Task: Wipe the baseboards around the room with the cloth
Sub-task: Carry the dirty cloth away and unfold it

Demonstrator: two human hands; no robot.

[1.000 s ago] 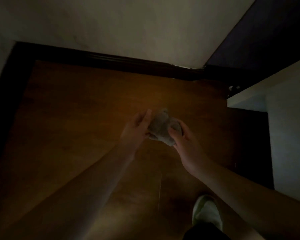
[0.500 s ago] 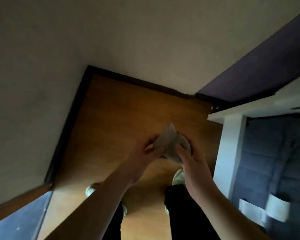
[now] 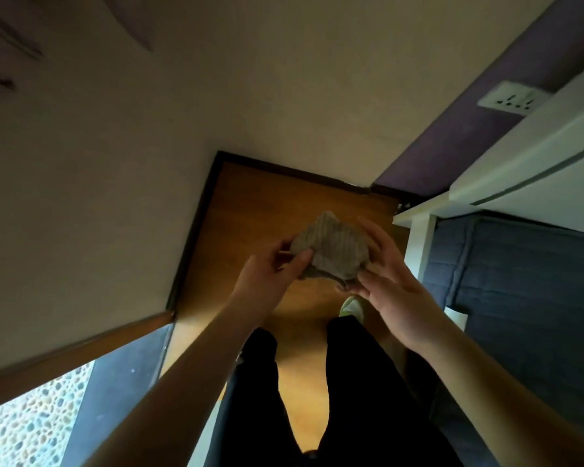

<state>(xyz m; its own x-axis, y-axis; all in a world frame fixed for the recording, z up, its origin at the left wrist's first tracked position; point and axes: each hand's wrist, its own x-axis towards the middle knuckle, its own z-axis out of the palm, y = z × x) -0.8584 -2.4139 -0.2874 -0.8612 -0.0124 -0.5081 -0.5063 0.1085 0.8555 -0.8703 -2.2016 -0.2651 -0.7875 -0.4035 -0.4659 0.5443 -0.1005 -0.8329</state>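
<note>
The cream wall [image 3: 216, 96] fills most of my view, and a purple wall [image 3: 469, 129] meets it on the right. Below them lies the wooden floor [image 3: 267, 210], and the dark baseboard [image 3: 193, 230] runs along its left edge and across its far edge to the corner. On the right I see a white bed frame [image 3: 526, 153] with a blue mattress [image 3: 520, 281] under it (or so it looks from above). My legs in black trousers [image 3: 351, 399] stand on the floor, with one light shoe [image 3: 350, 306] showing. A white socket [image 3: 513, 97] sits on the purple wall.

I hold the grey cloth [image 3: 331, 254] in the air in front of me, well above the floor and apart from the baseboard. My left hand [image 3: 267, 274] pinches its left edge between thumb and fingers. My right hand [image 3: 391, 281] cups the right side, with the fingers curved around the cloth and the thumb at its lower corner.
</note>
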